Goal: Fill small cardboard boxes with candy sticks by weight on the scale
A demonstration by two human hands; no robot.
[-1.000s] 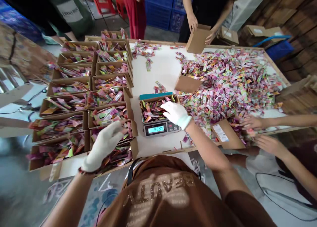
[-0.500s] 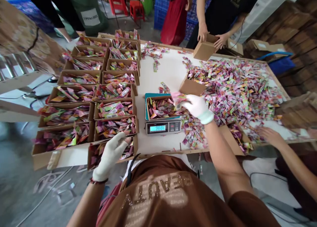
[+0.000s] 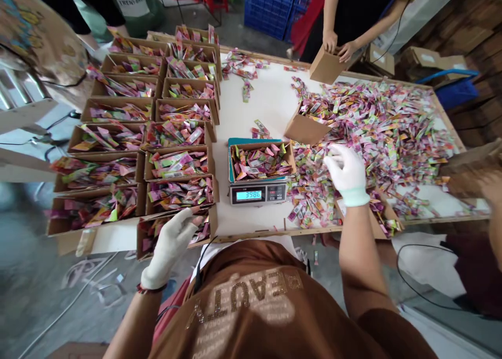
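A small cardboard box (image 3: pixel 290 152) full of colourful sachets sits on a digital scale (image 3: pixel 257 193) near the table's front edge. My right hand (image 3: pixel 347 171), in a white glove, hovers over the big heap of loose sachets (image 3: pixel 376 124) to the right of the scale, fingers curled and partly apart; nothing shows in them. My left hand (image 3: pixel 168 246), also gloved, rests with fingers stretched on the rim of the nearest filled box (image 3: pixel 212 228) at the front left, holding nothing.
Two rows of filled cardboard boxes (image 3: pixel 117 134) cover the table's left side. An open box (image 3: pixel 306 129) lies in the heap. A person at the far side holds a box (image 3: pixel 325 66). Another person's hand (image 3: pixel 492 186) is at the right edge. Blue crates (image 3: pixel 270 3) stand behind.
My right hand left the box on the scale, carried sachets rightward, and now sits over the loose heap. The scale reading changed. My left hand stayed on the front box.
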